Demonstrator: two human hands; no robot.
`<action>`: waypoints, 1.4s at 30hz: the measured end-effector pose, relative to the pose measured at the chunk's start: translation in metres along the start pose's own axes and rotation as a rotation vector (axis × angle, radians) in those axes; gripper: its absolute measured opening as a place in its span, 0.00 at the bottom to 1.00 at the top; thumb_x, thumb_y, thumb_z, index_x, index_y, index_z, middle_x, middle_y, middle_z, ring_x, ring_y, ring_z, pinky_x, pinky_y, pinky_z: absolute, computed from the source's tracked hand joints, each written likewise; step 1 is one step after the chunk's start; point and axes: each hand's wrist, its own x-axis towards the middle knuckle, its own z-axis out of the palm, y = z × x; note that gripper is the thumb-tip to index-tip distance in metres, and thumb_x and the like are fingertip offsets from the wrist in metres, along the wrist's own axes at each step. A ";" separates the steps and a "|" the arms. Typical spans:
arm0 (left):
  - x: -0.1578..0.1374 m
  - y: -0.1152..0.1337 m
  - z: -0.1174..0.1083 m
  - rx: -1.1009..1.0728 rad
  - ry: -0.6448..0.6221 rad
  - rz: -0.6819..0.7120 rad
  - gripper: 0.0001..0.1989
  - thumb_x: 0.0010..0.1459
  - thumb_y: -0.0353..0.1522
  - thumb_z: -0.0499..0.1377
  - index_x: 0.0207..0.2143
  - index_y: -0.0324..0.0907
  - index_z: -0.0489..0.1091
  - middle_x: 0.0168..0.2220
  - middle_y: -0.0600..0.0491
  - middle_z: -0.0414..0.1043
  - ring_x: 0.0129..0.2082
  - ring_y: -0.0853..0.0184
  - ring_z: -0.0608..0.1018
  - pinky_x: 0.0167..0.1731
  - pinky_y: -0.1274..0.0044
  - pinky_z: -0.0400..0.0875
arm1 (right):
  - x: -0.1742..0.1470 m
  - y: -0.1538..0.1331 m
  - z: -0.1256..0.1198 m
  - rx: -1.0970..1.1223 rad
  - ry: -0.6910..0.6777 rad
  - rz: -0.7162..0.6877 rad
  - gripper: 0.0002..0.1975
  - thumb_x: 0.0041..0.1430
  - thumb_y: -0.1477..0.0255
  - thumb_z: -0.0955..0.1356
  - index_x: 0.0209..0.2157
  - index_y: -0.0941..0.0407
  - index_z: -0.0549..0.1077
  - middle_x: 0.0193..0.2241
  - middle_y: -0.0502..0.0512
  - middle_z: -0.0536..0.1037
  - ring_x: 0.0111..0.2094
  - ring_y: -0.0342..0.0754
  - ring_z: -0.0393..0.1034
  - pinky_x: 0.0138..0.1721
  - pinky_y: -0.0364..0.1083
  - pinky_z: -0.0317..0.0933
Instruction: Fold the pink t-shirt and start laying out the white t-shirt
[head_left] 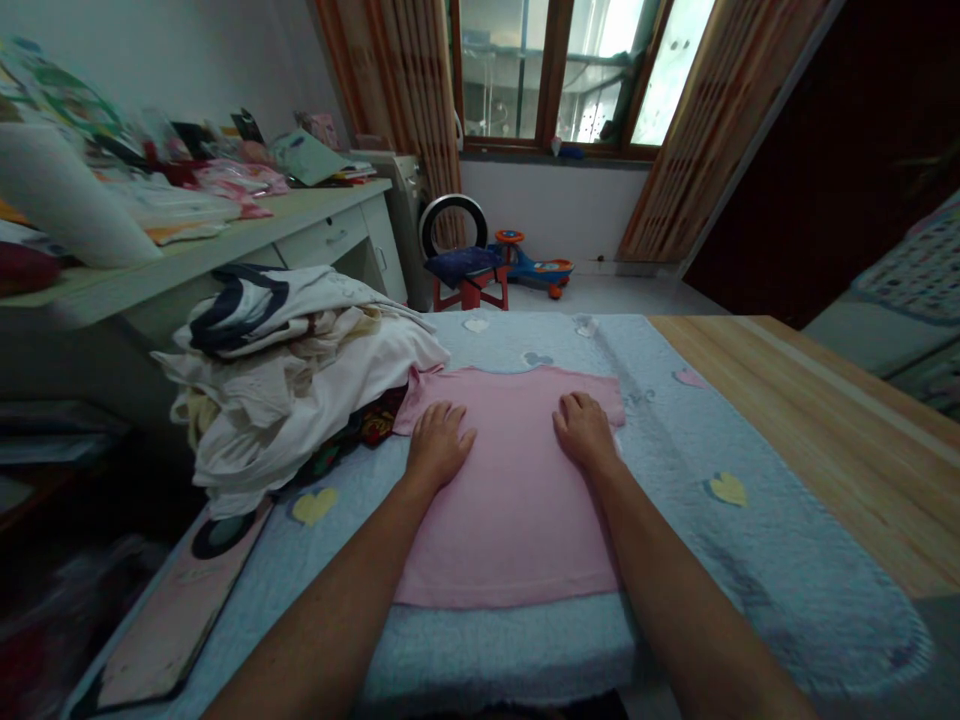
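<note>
A pink short-sleeved T-shirt (514, 500) lies spread flat, its neckline on the far side and its hem towards me. My left hand (438, 442) rests palm down on the shirt's left side, just below the sleeve, fingers stretched out. On the right side, near the other sleeve, my right hand (583, 428) lies on the fabric with fingers extended and slightly bent. Neither hand grips the cloth. Beneath the shirt is a light blue quilted cover (675, 540) with heart patches.
A heap of white and dark clothes (315, 390) sits left of the shirt, touching its left sleeve. A pink phone-like board (184, 610) lies at the near left edge. Bare wooden surface (810, 420) shows on the right. A cluttered desk (300, 225) stands left; a red stool (471, 292) stands beyond.
</note>
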 end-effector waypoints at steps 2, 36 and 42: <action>0.000 0.000 0.000 0.001 -0.007 0.001 0.21 0.64 0.40 0.54 0.57 0.44 0.67 0.59 0.46 0.65 0.61 0.57 0.64 0.62 0.65 0.57 | -0.002 0.004 0.007 0.026 0.019 -0.015 0.16 0.65 0.67 0.62 0.49 0.59 0.72 0.52 0.64 0.71 0.54 0.55 0.63 0.55 0.49 0.53; 0.000 -0.011 0.000 0.077 -0.046 -0.039 0.26 0.65 0.45 0.51 0.61 0.43 0.62 0.65 0.42 0.60 0.65 0.54 0.60 0.63 0.61 0.54 | 0.000 0.015 0.018 0.082 0.019 -0.088 0.17 0.63 0.71 0.62 0.50 0.60 0.72 0.55 0.65 0.71 0.55 0.55 0.63 0.57 0.50 0.54; 0.000 -0.012 0.002 0.077 -0.046 -0.034 0.27 0.65 0.45 0.51 0.61 0.40 0.62 0.65 0.41 0.59 0.65 0.52 0.60 0.63 0.61 0.53 | 0.000 0.016 0.017 0.094 0.018 -0.094 0.17 0.63 0.70 0.62 0.51 0.60 0.72 0.56 0.64 0.71 0.56 0.54 0.63 0.58 0.49 0.53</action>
